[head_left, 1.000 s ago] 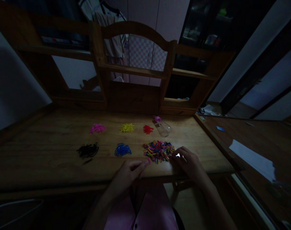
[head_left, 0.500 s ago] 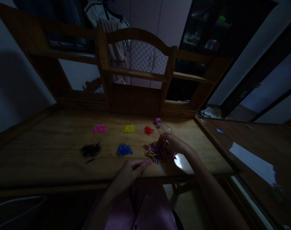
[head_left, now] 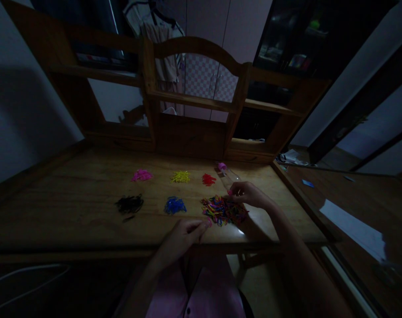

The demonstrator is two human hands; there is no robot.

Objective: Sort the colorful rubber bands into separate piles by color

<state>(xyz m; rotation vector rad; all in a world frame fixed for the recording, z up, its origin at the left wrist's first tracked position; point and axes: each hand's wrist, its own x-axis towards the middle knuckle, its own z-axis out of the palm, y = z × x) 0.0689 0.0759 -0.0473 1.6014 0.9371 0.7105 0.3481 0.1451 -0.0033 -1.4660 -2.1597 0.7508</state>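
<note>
A mixed pile of small coloured rubber bands point(head_left: 222, 212) lies at the right of the wooden table. My left hand point(head_left: 184, 236) rests at the front edge, thumb and finger pinching a pink rubber band point(head_left: 209, 222). Over the pile's far side my right hand point(head_left: 249, 194) is closed in a pinch, with a pinkish-red rubber band point(head_left: 229, 192) at its fingertips. Sorted heaps lie to the left: red bands point(head_left: 208, 179), yellow bands point(head_left: 180, 177), blue bands point(head_left: 175, 205), pink bands point(head_left: 142, 175) and black bands point(head_left: 130, 204).
A clear bottle with a pink cap point(head_left: 222, 166) lies behind the mixed pile. A wooden shelf unit point(head_left: 191, 128) stands along the table's back. At the right, a lower brown surface holds white paper point(head_left: 351, 229) and a small blue card point(head_left: 307, 183).
My right hand has lifted slightly out of the mixed pile and moved right, a pinkish-red band now showing at its fingertips. My left hand keeps its pink band. The view has shifted a little.
</note>
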